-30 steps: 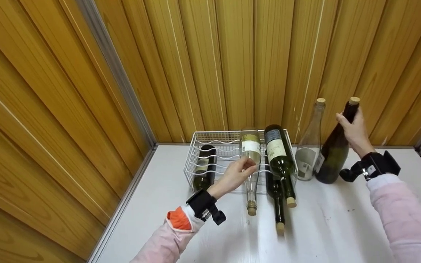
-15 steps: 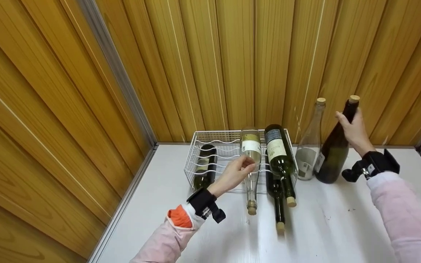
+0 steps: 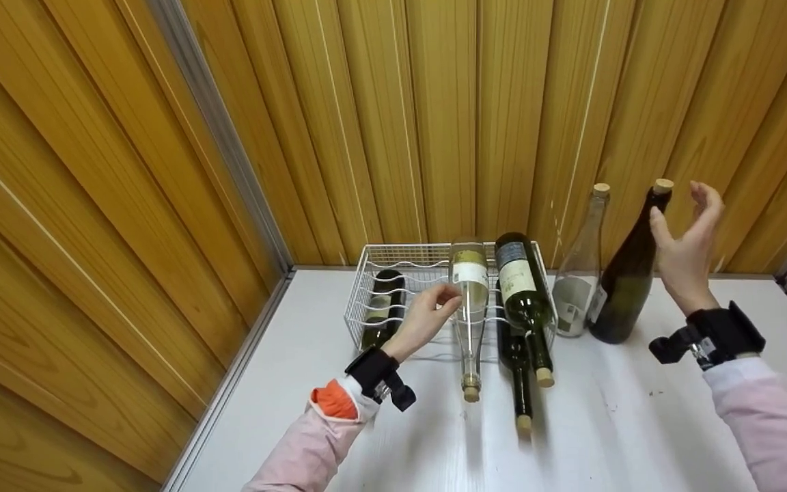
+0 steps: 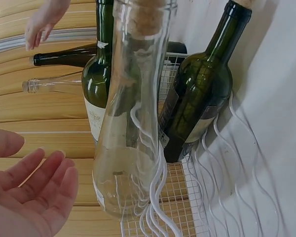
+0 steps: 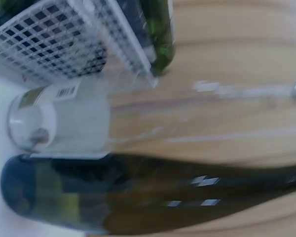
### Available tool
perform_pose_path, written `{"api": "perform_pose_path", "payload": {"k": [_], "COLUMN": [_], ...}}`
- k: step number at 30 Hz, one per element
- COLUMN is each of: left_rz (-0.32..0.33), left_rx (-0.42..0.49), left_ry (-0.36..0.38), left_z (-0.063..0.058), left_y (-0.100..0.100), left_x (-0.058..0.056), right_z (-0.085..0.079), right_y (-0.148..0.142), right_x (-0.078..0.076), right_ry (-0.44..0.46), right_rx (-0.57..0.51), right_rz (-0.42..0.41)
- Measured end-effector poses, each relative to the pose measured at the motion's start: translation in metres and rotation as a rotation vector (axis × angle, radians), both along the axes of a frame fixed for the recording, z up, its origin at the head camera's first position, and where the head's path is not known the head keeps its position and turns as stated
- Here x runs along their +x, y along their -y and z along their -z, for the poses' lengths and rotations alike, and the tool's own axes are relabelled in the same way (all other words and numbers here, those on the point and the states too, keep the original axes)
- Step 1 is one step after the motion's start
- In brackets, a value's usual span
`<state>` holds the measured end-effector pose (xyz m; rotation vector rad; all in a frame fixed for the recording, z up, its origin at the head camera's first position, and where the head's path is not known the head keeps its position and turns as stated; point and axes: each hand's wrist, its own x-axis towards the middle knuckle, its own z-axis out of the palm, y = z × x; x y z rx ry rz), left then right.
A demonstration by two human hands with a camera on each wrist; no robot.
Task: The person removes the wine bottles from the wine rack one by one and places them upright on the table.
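Observation:
My right hand is beside the neck of a tall dark corked wine bottle, thumb and fingers spread and holding nothing. That bottle stands upright on the white table. Just left of it stands a clear corked bottle. My left hand hovers over the white wire bottle rack, fingers loosely bent and nothing in them; the left wrist view shows its fingers apart from the glass. Nearest to it, a clear wine bottle lies on the rack's wavy wires, cork toward me.
On the rack's right side a green bottle with a pale label lies above another dark bottle; both necks stick out over the table. A dark bottle lies low at the rack's left. Wood-panelled walls rise behind and left.
My right hand has let go of the dark bottle's neck and drawn off to the right, its fingers spreading. My left hand has shifted slightly left, away from the clear bottle.

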<state>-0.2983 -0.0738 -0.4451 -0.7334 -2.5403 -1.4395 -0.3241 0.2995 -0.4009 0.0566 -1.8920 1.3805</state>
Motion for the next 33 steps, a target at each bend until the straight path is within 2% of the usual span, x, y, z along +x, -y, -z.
{"api": "perform_pose_path", "payload": {"k": [5, 7, 9, 14, 17, 19, 21, 24, 27, 29, 33], "left_rz": [-0.025, -0.032, -0.03, -0.028, -0.024, -0.007, 0.016, 0.054, 0.114, 0.158, 0.214], "left_rx": [-0.001, 0.001, -0.003, -0.022, -0.033, -0.069, -0.166, -0.435, -0.71, -0.838, -1.027], "left_ry": [0.002, 0.002, -0.001, -0.057, -0.138, -0.226, -0.344, -0.564, -0.748, -0.816, -0.856], "left_z": [-0.004, -0.007, -0.009, -0.009, -0.006, -0.003, -0.001, 0.0, -0.002, -0.004, -0.005], "left_y": [-0.001, -0.002, -0.002, -0.001, 0.003, 0.007, 0.011, 0.017, 0.019, 0.018, 0.015], "left_x": [-0.009, -0.012, -0.014, -0.024, -0.033, -0.04, -0.046, -0.057, -0.066, -0.072, -0.083], "right_z": [0.007, 0.015, 0.024, 0.046, 0.056, 0.061, 0.065, 0.07, 0.074, 0.077, 0.079], "right_y": [0.033, 0.043, 0.05, 0.058, 0.058, 0.058, 0.057, 0.055, 0.053, 0.052, 0.052], "right_x": [0.015, 0.018, 0.019, 0.021, 0.022, 0.024, 0.027, 0.032, 0.035, 0.037, 0.038], "right_ry": [-0.269, -0.351, -0.412, -0.468, -0.458, -0.444, -0.413, -0.385, -0.368, -0.36, -0.345], "right_rx": [0.291, 0.42, 0.491, 0.597, 0.634, 0.656, 0.687, 0.72, 0.728, 0.715, 0.696], "right_rz": [-0.121, -0.182, -0.225, -0.346, -0.382, -0.395, -0.393, -0.386, -0.383, -0.392, -0.415]}}
